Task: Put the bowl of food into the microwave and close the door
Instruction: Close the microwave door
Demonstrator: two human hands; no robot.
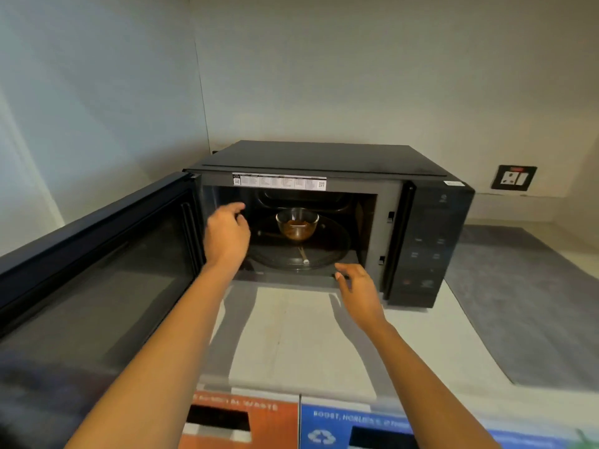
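A black microwave stands on a pale counter with its door swung wide open to the left. Inside, a clear glass bowl of brown food sits on the glass turntable, towards the back. My left hand is at the left side of the cavity mouth, fingers loosely apart, holding nothing. My right hand hovers at the lower front edge of the cavity, also empty with fingers apart. Neither hand touches the bowl.
A wall socket is on the wall to the right. A grey mat covers the counter right of the microwave. Orange and blue waste-bin labels lie below the counter edge.
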